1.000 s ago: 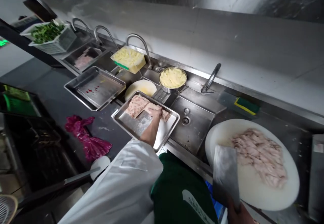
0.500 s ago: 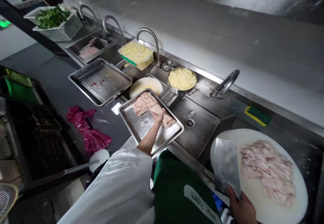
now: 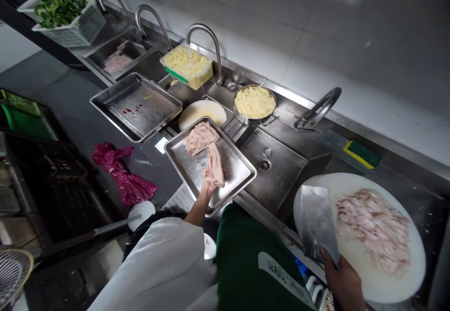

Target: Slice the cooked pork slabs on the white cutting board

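My left hand [image 3: 208, 187] is closed round the near end of a long strip of pale raw meat [image 3: 215, 163] over a metal tray [image 3: 236, 165]. Another slab of raw meat [image 3: 200, 138] lies at the tray's far end, touching or close to the strip. In my right hand [image 3: 342, 276] is a cleaver [image 3: 319, 219], its broad blade over the left edge of a round white cutting board [image 3: 355, 283]. Sliced raw meat [image 3: 376, 229] is spread on that board, right of the blade.
A sink [image 3: 270, 168] lies between tray and board. Behind stand a pan of pale yellow pieces [image 3: 255, 102] and a tub [image 3: 188, 65] under a faucet [image 3: 207, 27]. Another metal tray [image 3: 137, 107] is at left, near a pink plastic bag [image 3: 124, 175].
My left hand has drawn the meat strip toward me, swinging it away from the tray's right side. The cleaver stays in my right hand above the board. The view has shifted slightly.
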Motion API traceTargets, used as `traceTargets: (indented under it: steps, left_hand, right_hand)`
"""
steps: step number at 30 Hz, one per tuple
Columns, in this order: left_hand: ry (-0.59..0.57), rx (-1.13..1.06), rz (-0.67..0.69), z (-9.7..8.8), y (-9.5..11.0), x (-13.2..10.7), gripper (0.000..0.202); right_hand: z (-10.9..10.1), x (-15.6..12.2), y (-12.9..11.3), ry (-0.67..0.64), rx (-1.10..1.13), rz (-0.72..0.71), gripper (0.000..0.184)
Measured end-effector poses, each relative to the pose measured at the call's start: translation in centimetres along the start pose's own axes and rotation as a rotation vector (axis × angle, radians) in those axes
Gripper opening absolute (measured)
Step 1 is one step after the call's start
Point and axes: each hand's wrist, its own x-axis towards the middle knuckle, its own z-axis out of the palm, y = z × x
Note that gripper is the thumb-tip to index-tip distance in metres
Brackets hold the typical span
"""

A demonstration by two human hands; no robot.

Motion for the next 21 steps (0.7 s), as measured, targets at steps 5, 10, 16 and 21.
traceTargets:
  steps: [5, 10, 16, 21]
  left_hand:
    - [0.096, 0.286, 0.06, 0.9, 1.6, -0.1, 0.068]
    - [0.224, 0.84, 0.237, 1.8, 3.9, 0.7, 0.062]
    - [0.36, 1.429, 0.229, 3.3, 3.3, 0.4, 0.109]
    - [0.36, 1.285, 0.209, 2.4, 3.5, 1.5, 0.085]
  right_hand:
    - [-0.3, -0.2, 2.9, 0.082, -0.039, 0.026, 0.057]
    - [0.2, -0.7, 5.4, 0.062, -0.045, 0.116, 0.065]
    - [1.2, -1.8, 5.4, 0.049, -0.028, 0.158, 0.07]
    - [1.8, -2.4, 4.8, 0.027, -0.025, 0.175, 0.072]
